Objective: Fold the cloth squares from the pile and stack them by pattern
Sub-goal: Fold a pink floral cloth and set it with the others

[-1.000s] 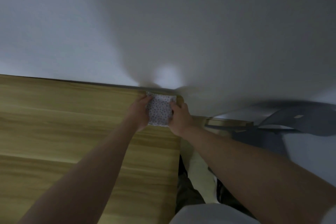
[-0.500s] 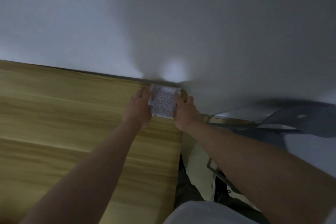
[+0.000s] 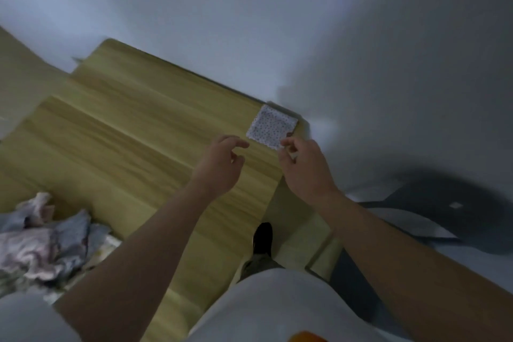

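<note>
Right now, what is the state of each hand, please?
Left hand: open, holding nothing.
Right hand: fingers at the corner of the dotted cloth; a pinch cannot be told.

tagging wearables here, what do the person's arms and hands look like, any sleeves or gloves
Both forearms are bare, no sleeve showing. The left hand and right hand wear no gloves; no watch, ring or band shows, though the frame is blurred. A white top covers the torso.
</note>
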### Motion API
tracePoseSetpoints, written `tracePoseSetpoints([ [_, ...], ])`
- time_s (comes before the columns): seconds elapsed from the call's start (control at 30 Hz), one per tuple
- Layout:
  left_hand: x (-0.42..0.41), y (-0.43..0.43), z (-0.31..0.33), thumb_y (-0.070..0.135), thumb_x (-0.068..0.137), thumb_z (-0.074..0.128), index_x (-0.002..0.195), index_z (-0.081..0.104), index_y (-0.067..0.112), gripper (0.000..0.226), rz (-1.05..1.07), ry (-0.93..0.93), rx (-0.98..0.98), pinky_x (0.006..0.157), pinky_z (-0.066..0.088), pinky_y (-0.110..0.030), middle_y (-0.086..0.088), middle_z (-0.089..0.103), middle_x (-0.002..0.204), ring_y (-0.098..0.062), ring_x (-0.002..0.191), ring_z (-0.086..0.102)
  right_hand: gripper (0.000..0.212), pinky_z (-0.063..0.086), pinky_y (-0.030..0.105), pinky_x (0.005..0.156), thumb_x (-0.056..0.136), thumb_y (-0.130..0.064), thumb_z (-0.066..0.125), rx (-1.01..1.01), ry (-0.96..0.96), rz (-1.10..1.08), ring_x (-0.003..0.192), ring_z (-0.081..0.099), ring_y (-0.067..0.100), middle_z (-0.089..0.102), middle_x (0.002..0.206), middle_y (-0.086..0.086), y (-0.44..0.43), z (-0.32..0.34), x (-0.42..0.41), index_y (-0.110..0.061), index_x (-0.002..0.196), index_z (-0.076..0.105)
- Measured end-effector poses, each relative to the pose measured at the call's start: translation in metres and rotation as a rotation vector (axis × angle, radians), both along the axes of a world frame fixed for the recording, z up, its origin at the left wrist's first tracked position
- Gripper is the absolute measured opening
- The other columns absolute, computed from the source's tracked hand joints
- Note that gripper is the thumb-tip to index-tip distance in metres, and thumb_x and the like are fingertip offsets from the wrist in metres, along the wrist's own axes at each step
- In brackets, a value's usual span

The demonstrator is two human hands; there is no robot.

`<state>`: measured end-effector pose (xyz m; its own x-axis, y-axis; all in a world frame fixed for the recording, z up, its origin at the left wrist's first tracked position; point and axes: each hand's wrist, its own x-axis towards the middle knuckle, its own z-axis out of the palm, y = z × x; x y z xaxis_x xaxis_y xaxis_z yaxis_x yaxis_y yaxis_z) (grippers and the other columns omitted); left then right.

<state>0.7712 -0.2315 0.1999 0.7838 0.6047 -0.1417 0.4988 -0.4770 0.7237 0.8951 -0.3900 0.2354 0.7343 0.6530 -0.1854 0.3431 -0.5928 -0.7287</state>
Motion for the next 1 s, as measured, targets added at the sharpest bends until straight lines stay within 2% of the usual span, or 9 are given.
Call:
tracePoseSetpoints([
  [0.17,-0.069,-0.075,0.022,0.013,0.092,0.068,0.113,0.07,0.026,0.025,0.093,-0.017,-0.008,0.087,0.054,-0.03,0.008,0.058,0.127,-0.007,0.09,0.065,0.024,0.049,0.03,0.091,0.104,-0.033,0.051,0.063,0.007,0.085,0.101,0.061,0.016,0.054,0.116,-0.001,-0.056,0.007,-0.062,-0.02,0.12,0.063],
  [0.27,-0.12,-0.12,0.03,0.013,0.093,0.069,0.11,0.07,0.027,0.022,0.135,-0.039,-0.026,0.087,0.054,-0.03,0.007,0.058,0.127,-0.004,0.087,0.065,0.025,0.045,0.026,0.082,0.104,-0.036,0.05,0.099,0.025,0.139,0.098,0.059,0.015,0.061,0.111,0.002,-0.082,0.005,-0.102,-0.02,0.117,0.064],
  [0.33,-0.168,-0.158,0.042,0.012,0.093,0.069,0.105,0.07,0.029,0.021,0.206,-0.029,-0.039,0.084,0.053,-0.026,0.008,0.06,0.124,0.0,0.084,0.063,0.027,0.041,0.025,0.081,0.105,-0.034,0.049,0.114,0.03,0.193,0.098,0.057,0.015,0.059,0.105,-0.001,-0.105,0.012,-0.143,-0.016,0.118,0.065],
  [0.4,-0.203,-0.181,0.05,0.012,0.092,0.07,0.104,0.069,0.03,0.022,0.237,0.001,-0.037,0.077,0.049,-0.016,0.008,0.06,0.123,0.003,0.081,0.062,0.028,0.043,0.027,0.082,0.105,-0.033,0.05,0.138,0.038,0.22,0.097,0.056,0.014,0.056,0.103,-0.004,-0.12,0.019,-0.174,-0.014,0.118,0.065],
  [0.47,-0.242,-0.201,0.059,0.012,0.092,0.07,0.104,0.069,0.03,0.022,0.265,0.033,-0.034,0.069,0.042,-0.005,0.009,0.06,0.121,0.004,0.081,0.061,0.028,0.047,0.029,0.082,0.105,-0.035,0.05,0.164,0.057,0.253,0.097,0.059,0.013,0.06,0.105,-0.005,-0.135,0.022,-0.21,-0.016,0.118,0.066],
  [0.57,-0.301,-0.22,0.073,0.013,0.092,0.07,0.106,0.071,0.027,0.02,0.291,0.045,0.01,0.067,0.039,-0.001,0.008,0.061,0.12,0.001,0.085,0.063,0.031,0.052,0.033,0.086,0.104,-0.041,0.049,0.15,0.069,0.29,0.098,0.06,0.013,0.062,0.112,-0.002,-0.148,0.027,-0.262,-0.02,0.119,0.066],
  [0.77,-0.398,-0.234,0.076,0.019,0.093,0.07,0.106,0.07,0.032,0.019,0.307,0.038,0.048,0.064,0.04,-0.006,0.01,0.062,0.12,0.002,0.086,0.063,0.024,0.044,0.025,0.078,0.103,-0.036,0.051,0.172,0.014,0.294,0.093,0.058,0.011,0.061,0.11,0.002,-0.169,0.028,-0.356,-0.021,0.114,0.067],
  [0.9,-0.459,-0.237,0.069,0.021,0.095,0.069,0.109,0.071,0.031,0.017,0.254,0.023,0.063,0.066,0.043,-0.013,0.011,0.062,0.116,0.003,0.087,0.062,0.026,0.052,0.033,0.086,0.102,-0.035,0.054,0.165,0.013,0.206,0.098,0.059,0.013,0.062,0.109,0.002,-0.176,0.015,-0.426,-0.018,0.114,0.069],
  [1.0,-0.51,-0.233,0.064,0.02,0.095,0.069,0.11,0.07,0.029,0.017,0.205,0.039,0.026,0.072,0.05,-0.025,0.009,0.061,0.115,-0.003,0.088,0.064,0.024,0.05,0.035,0.09,0.102,-0.03,0.055,0.151,0.019,0.167,0.102,0.059,0.017,0.062,0.103,-0.002,-0.178,0.014,-0.484,-0.016,0.113,0.07],
])
